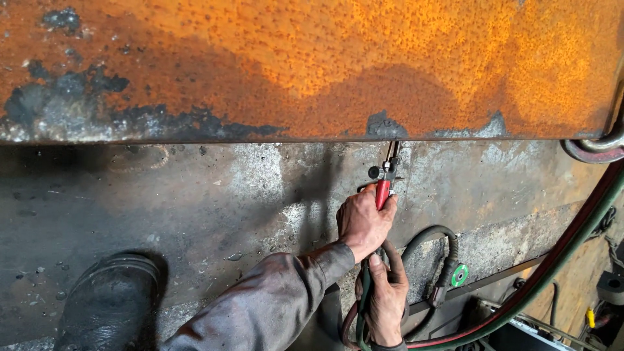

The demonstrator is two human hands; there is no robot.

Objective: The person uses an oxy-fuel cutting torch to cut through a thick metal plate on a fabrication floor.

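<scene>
The left hand (364, 221) is closing its grip around the red handle of one slim metal cutting torch (386, 179). The torch's long axis is running away from the person, its tip pointing at the lower edge of one big rusty orange steel plate (312, 65). The right hand (385, 296), just beneath, is pinching the trailing red and green hoses (559, 266). One dark boot (107, 299) is resting on the grey steel floor (195, 195).

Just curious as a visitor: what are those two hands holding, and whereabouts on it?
Left hand grips a cutting torch by its red handle. Right hand holds the torch's hoses just behind it.
</scene>
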